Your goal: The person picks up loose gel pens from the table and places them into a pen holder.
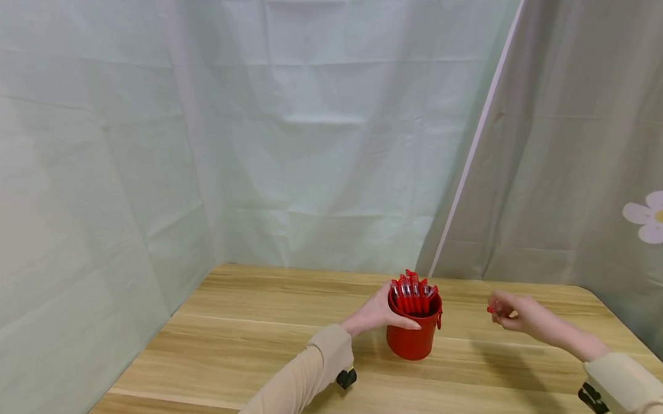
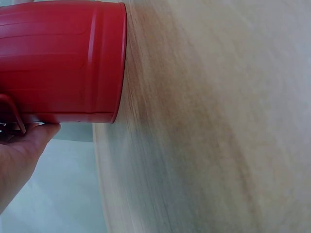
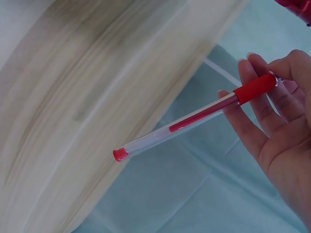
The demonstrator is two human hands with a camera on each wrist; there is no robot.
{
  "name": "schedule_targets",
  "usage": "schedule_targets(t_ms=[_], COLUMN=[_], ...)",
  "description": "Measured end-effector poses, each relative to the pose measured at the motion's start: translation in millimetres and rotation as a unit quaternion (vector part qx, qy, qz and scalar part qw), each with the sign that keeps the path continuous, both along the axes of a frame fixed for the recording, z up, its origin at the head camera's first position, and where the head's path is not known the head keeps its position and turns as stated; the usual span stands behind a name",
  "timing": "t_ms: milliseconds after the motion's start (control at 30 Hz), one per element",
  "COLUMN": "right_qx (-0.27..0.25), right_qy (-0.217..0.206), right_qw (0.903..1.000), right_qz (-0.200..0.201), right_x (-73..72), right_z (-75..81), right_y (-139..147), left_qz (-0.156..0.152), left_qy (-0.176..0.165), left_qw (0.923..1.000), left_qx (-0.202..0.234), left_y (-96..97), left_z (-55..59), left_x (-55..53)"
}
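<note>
A red metal bucket [image 1: 411, 341] with small side handles stands on the wooden table, holding several red pens [image 1: 409, 300] with their capped ends up. My left hand [image 1: 374, 314] grips it from the left, the thumb lying across its near side. In the left wrist view the bucket's wall [image 2: 53, 63] lies sideways across the upper left. To the right of the bucket, above the table, my right hand [image 1: 526, 317] pinches a single gel pen [image 3: 199, 119] by its red grip section. This pen has a clear barrel with red ink inside and a red end plug.
The wooden table [image 1: 259, 346] stretches out on both sides of the bucket. Behind it hang a pale curtain [image 1: 323, 139] and a grey curtain [image 1: 567, 149] with white flowers. Shadows of the arms fall across the tabletop.
</note>
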State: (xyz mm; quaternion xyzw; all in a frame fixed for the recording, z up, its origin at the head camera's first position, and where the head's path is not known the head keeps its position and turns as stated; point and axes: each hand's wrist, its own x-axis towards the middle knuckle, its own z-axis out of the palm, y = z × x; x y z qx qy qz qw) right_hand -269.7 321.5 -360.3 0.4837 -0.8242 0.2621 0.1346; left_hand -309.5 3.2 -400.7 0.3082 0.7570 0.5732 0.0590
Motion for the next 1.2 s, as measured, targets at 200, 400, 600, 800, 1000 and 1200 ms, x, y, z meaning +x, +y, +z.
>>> schedule_targets(t_ms=[200,400,600,800,1000,1200], right_qx=[-0.003,-0.021,-0.04,-0.08,-0.11,-0.128], right_qy=[0.025,0.034,0.067,0.073,0.084,0.068], right_qw=[0.9995,0.9985,0.9938,0.9902,0.986,0.9829], right_qz=[-0.018,-0.037,-0.079,-0.088,-0.093,-0.113], right_x=[-1.6,-1.0,-1.8,-0.5,1.3,3.5], right_z=[4.6,10.9,15.1,20.0,24.4,25.7], right_y=[-5,-14,-24,-32,-38,-43], left_qz=[0.001,0.002,0.006,-0.004,0.0,-0.003], left_qy=[0.006,0.019,0.021,0.027,0.023,0.011], left_qw=[1.0,0.9998,0.9998,0.9996,0.9997,0.9999], left_qx=[0.002,0.006,0.001,0.006,0.004,0.003], left_y=[-2.0,-3.8,0.1,0.9,0.8,0.6], left_z=[11.3,20.5,1.6,-1.9,-0.7,-0.3], left_x=[10.6,19.6,2.1,-2.1,-1.7,-0.5])
